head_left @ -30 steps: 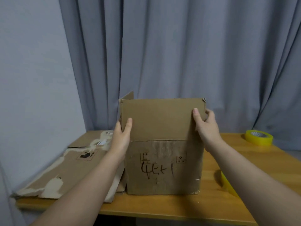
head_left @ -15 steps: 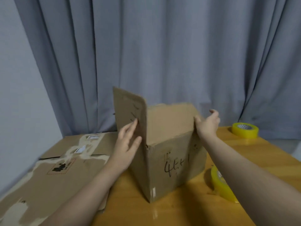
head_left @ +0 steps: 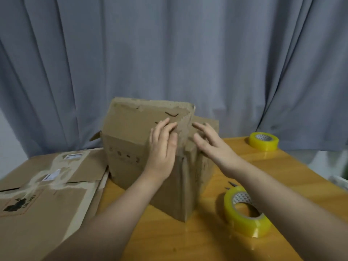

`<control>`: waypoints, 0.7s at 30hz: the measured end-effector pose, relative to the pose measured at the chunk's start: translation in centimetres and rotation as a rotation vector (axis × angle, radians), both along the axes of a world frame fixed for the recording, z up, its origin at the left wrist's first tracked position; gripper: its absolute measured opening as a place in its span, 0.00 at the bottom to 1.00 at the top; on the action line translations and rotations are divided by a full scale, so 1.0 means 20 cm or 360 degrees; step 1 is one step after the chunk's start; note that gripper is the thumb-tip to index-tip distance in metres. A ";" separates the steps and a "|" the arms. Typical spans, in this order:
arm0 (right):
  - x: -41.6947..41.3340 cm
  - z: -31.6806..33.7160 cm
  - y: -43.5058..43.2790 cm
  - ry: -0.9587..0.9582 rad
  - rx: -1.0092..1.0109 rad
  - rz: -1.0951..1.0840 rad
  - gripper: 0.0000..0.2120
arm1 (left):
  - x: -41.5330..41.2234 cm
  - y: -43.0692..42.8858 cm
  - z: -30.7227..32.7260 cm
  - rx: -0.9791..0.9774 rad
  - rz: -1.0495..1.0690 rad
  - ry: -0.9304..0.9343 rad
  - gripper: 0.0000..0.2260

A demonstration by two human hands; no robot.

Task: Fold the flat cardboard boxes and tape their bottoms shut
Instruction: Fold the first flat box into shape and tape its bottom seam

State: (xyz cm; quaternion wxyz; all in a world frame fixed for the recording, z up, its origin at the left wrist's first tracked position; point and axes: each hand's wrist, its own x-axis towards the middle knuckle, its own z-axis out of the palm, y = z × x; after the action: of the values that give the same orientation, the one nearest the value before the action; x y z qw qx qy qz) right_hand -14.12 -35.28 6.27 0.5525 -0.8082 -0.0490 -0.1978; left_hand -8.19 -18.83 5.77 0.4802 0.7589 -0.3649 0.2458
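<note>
A brown cardboard box (head_left: pixel 128 162) stands on the wooden table (head_left: pixel 197 240), turned with one corner toward me and its flaps raised. My left hand (head_left: pixel 163 147) lies flat against the tall left flap (head_left: pixel 139 121), fingers straight and pointing up. My right hand (head_left: pixel 212 142) reaches over the right flap (head_left: pixel 207 123) with fingers spread, touching or just above it. A yellow tape roll (head_left: pixel 244 213) lies flat on the table, partly behind my right forearm. A second yellow tape roll (head_left: pixel 263 141) sits at the back right.
Flattened cardboard boxes (head_left: pixel 43 189) with torn tape and labels are stacked on the left part of the table. A grey curtain (head_left: pixel 169 53) hangs close behind the table. The table's right edge (head_left: pixel 320 176) falls off toward a pale floor.
The box has turned further, its corner now facing me. My left hand moved up onto the tall flap; my right hand left the box's far edge and came inward over the right flap.
</note>
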 end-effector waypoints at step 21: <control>0.30 -0.07 -0.60 0.0026 0.0172 -0.1127 0.21 | 0.49 -0.11 -0.09 0.0282 0.0526 0.0584 0.28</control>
State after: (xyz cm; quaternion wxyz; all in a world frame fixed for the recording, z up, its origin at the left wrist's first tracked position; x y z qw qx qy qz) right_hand -8.08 -47.37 4.92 0.4921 -0.7462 0.2492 -0.3727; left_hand 1.58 -21.00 3.94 0.4234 0.8791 -0.1627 0.1462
